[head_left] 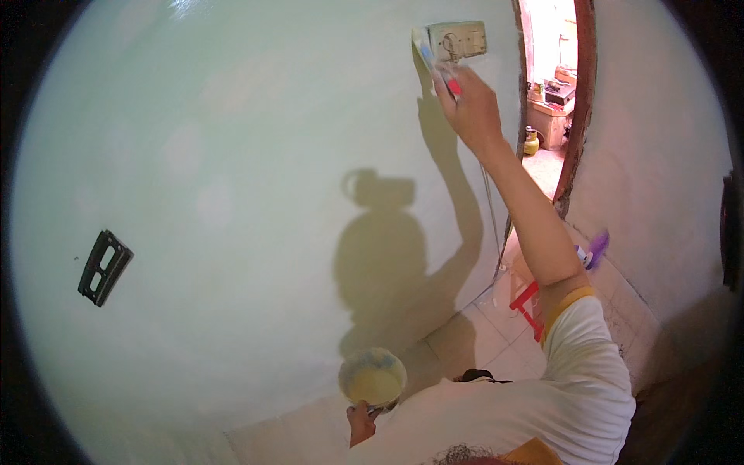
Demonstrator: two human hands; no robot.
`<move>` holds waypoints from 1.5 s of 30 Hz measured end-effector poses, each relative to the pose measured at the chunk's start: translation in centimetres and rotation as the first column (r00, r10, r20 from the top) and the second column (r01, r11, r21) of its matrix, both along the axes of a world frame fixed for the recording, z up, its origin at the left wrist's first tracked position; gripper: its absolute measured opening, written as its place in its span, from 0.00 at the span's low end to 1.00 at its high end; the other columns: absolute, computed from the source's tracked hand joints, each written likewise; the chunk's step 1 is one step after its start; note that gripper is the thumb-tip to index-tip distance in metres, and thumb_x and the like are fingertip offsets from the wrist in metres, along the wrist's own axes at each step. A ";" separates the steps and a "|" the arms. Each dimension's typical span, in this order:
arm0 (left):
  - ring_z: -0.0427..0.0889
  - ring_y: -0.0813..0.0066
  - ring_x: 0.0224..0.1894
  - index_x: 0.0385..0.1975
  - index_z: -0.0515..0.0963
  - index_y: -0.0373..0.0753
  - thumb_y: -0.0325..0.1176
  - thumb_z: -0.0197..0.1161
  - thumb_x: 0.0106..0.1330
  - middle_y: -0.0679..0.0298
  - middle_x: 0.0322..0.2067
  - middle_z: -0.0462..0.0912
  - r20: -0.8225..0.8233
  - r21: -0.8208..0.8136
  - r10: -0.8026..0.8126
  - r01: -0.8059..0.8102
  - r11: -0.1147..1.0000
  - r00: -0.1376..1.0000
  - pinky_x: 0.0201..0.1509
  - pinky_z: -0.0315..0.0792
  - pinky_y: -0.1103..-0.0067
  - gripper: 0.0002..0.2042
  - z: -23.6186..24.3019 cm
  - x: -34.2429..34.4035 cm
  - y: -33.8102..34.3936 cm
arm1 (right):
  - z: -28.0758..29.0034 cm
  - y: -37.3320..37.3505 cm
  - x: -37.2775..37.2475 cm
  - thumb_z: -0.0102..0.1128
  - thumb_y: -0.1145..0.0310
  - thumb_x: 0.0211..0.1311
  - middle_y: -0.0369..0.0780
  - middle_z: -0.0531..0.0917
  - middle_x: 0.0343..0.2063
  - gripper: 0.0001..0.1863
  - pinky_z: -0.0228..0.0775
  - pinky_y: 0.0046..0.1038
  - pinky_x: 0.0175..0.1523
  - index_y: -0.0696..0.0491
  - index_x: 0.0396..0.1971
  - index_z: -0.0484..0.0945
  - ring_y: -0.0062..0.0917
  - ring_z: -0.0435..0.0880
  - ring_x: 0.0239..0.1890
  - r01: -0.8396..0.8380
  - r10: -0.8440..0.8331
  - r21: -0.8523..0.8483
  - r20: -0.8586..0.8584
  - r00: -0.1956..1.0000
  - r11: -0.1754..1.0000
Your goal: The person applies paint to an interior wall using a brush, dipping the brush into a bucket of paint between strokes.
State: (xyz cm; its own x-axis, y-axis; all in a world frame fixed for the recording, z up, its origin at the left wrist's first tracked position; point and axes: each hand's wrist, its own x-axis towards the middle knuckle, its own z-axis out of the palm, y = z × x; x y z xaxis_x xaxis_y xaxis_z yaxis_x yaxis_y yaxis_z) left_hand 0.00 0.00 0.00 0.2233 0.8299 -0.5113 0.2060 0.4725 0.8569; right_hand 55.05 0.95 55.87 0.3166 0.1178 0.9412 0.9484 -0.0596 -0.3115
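High on the pale green wall (pixel 256 108), my right hand (pixel 473 108) is closed around a paintbrush (pixel 426 50). Its tip touches or nearly touches the wall along the left side of a beige electrical switch board (pixel 465 40), which has a plug or cord on its front. Low at the bottom, my left hand (pixel 361 422) grips the rim of a small round tub (pixel 372 380) with pale yellowish paint inside. Smears mark the tub's inner wall. Most of the left fingers are hidden under and behind the tub.
A dark wall box (pixel 105 267) with two openings sits in the wall at left. Right of the switch board, a doorway (pixel 575 116) opens onto a bright room. On the tiled floor (pixel 496 325) stand a red frame-like object (pixel 527 308) and a purple item (pixel 597 249).
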 end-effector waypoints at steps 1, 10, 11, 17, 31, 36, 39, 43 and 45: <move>0.76 0.53 0.48 0.51 0.55 0.29 0.27 0.56 0.59 0.48 0.48 0.66 -0.032 0.017 -0.037 0.037 0.999 0.999 0.43 0.84 0.61 0.23 0.0 0.0 -0.4 | -1.6 0.1 -0.4 0.60 0.64 0.63 0.47 0.83 0.37 0.12 0.75 0.38 0.44 0.54 0.42 0.81 0.37 0.85 0.38 -0.056 0.056 0.018 -0.001 0.998 0.998; 0.80 0.52 0.39 0.41 0.68 0.32 0.38 0.70 0.51 0.47 0.37 0.77 0.259 0.007 0.207 -0.216 0.976 0.944 0.41 0.78 0.62 0.24 0.5 -0.3 -2.7 | -3.2 -0.3 -2.4 0.60 0.67 0.63 0.46 0.82 0.31 0.12 0.75 0.30 0.36 0.56 0.43 0.80 0.34 0.84 0.31 0.004 0.003 0.155 -0.045 0.999 0.988; 0.81 0.52 0.38 0.39 0.71 0.34 0.42 0.73 0.49 0.48 0.35 0.80 0.224 0.079 0.160 -0.182 0.980 0.961 0.40 0.76 0.62 0.24 -0.8 -0.9 -2.5 | -3.0 0.5 -3.2 0.61 0.68 0.63 0.45 0.82 0.31 0.12 0.75 0.28 0.35 0.57 0.44 0.80 0.33 0.84 0.31 0.051 -0.045 0.142 -0.045 0.998 0.989; 0.81 0.50 0.38 0.39 0.70 0.34 0.42 0.72 0.49 0.49 0.34 0.79 0.128 0.090 0.117 -0.129 0.988 0.985 0.41 0.76 0.61 0.24 -1.0 -2.5 -2.0 | -3.9 7.5 -14.3 0.63 0.72 0.57 0.45 0.77 0.27 0.09 0.73 0.37 0.29 0.58 0.37 0.77 0.40 0.79 0.26 -0.106 0.043 0.255 0.243 0.969 0.961; 0.80 0.52 0.43 0.45 0.65 0.31 0.37 0.67 0.55 0.49 0.41 0.76 0.118 0.174 0.021 -0.042 0.984 0.993 0.48 0.76 0.59 0.24 -3.3 -5.6 -1.1 | -2.5 4.9 -11.8 0.59 0.65 0.66 0.38 0.86 0.28 0.13 0.74 0.21 0.38 0.58 0.44 0.82 0.15 0.82 0.31 -0.418 0.492 0.281 -0.287 0.822 0.864; 0.78 0.50 0.48 0.51 0.59 0.27 0.35 0.67 0.59 0.44 0.51 0.70 0.238 -0.279 0.347 -0.279 0.919 0.907 0.53 0.78 0.56 0.28 6.6 1.5 -1.7 | -3.5 -1.1 -1.3 0.61 0.62 0.63 0.47 0.85 0.31 0.13 0.76 0.33 0.39 0.56 0.41 0.82 0.36 0.86 0.34 0.017 0.022 0.238 -0.160 0.987 0.971; 0.75 0.47 0.52 0.53 0.54 0.25 0.30 0.61 0.61 0.42 0.55 0.63 0.213 -0.318 0.351 -0.275 0.907 0.912 0.55 0.78 0.53 0.27 7.9 1.2 -1.6 | -3.4 0.2 -1.9 0.60 0.64 0.63 0.46 0.84 0.32 0.12 0.76 0.34 0.38 0.55 0.41 0.80 0.38 0.85 0.33 0.061 -0.038 0.218 -0.109 0.993 0.974; 0.76 0.47 0.49 0.50 0.54 0.27 0.25 0.57 0.58 0.44 0.49 0.64 0.219 -0.312 0.392 -0.316 0.896 0.894 0.50 0.80 0.54 0.24 7.6 1.3 -1.7 | -5.4 5.4 -9.9 0.62 0.67 0.60 0.47 0.82 0.31 0.10 0.76 0.36 0.37 0.56 0.39 0.78 0.42 0.83 0.34 -0.052 0.045 0.132 0.054 0.998 0.990; 0.76 0.47 0.48 0.49 0.54 0.27 0.23 0.57 0.56 0.45 0.47 0.65 0.227 -0.210 0.302 -0.256 0.944 0.926 0.48 0.82 0.55 0.23 5.0 0.3 -1.3 | -5.7 6.6 -15.9 0.63 0.68 0.59 0.46 0.80 0.29 0.10 0.75 0.37 0.35 0.56 0.37 0.77 0.42 0.81 0.30 -0.221 0.206 0.088 0.147 0.967 0.971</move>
